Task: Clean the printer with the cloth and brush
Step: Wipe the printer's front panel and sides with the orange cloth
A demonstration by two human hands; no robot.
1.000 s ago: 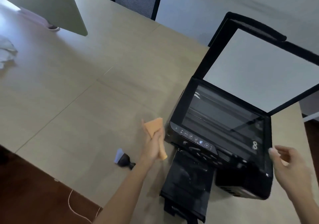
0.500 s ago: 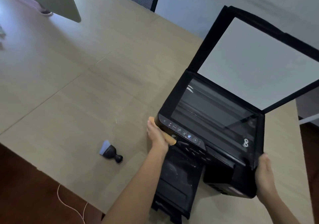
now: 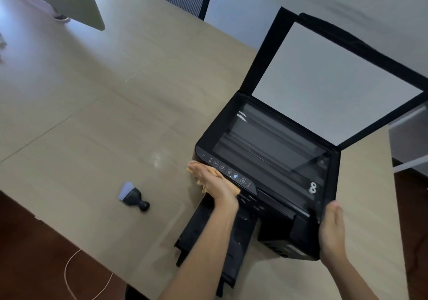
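The black inkjet printer (image 3: 266,172) sits at the near right part of the pale wooden table (image 3: 92,126), its scanner lid (image 3: 331,79) raised to show the white backing, the dark scanner glass (image 3: 271,140) exposed, and its black output tray (image 3: 217,242) pulled out toward the table's near edge. The person's left hand (image 3: 215,184) lies flat and spread against the printer's front left corner, pressing a crumpled orange cloth (image 3: 234,189) against the housing just below the row of control buttons (image 3: 228,172); only small folds of the cloth show past the fingers. The right hand (image 3: 332,232) is open, palm laid against the printer's front right corner, holding nothing, and seems to brace the machine. The small black brush with pale bristles (image 3: 133,196) lies untouched on the table near its near edge, well apart to the left of the printer.

The step in hand looks like wiping the front left side of the housing. To do it well, the cloth hand should keep even, light pressure and travel in long strokes along the panel, staying below the buttons so none is pressed. The bracing hand should hold firm so the printer does not slide or jolt the raised lid. The extended tray sits under the left forearm and should not be leaned on.
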